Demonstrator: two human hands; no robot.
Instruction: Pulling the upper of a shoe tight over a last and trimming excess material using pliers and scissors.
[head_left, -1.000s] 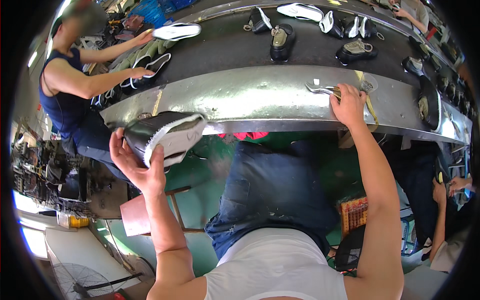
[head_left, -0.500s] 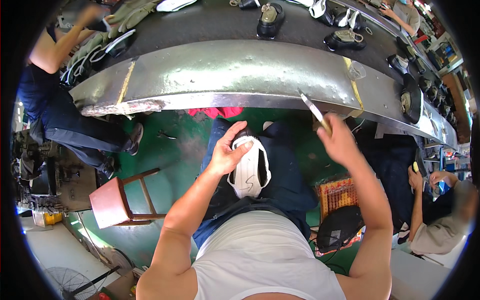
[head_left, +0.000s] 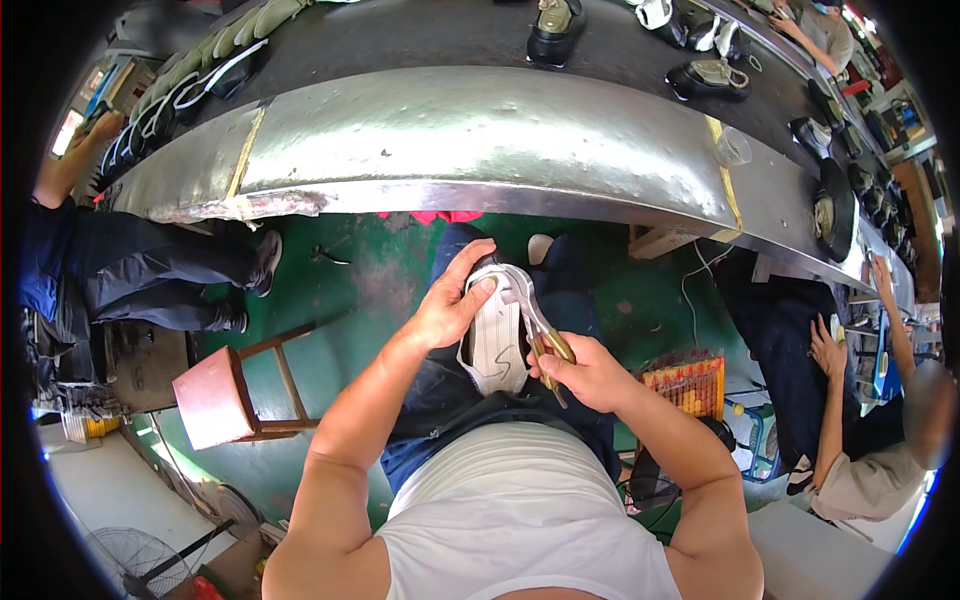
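A black shoe with a white sole [head_left: 495, 342] rests sole-up on my lap, over my blue trousers. My left hand [head_left: 455, 300] grips its toe end from the left, thumb on the sole's upper edge. My right hand [head_left: 585, 372] holds metal pliers [head_left: 538, 325] by their yellowish handles. The plier jaws touch the sole's upper right edge.
A long metal conveyor bench [head_left: 480, 140] curves across the top, with several shoes [head_left: 552, 30] on its dark belt. One person sits at left [head_left: 120, 270], another at right [head_left: 860, 440]. A small red wooden stool [head_left: 230, 390] and an orange crate [head_left: 690, 385] stand on the green floor.
My right hand came down from the bench edge with the pliers to the shoe. The shoe stays on my lap, and the jaws now touch its sole.
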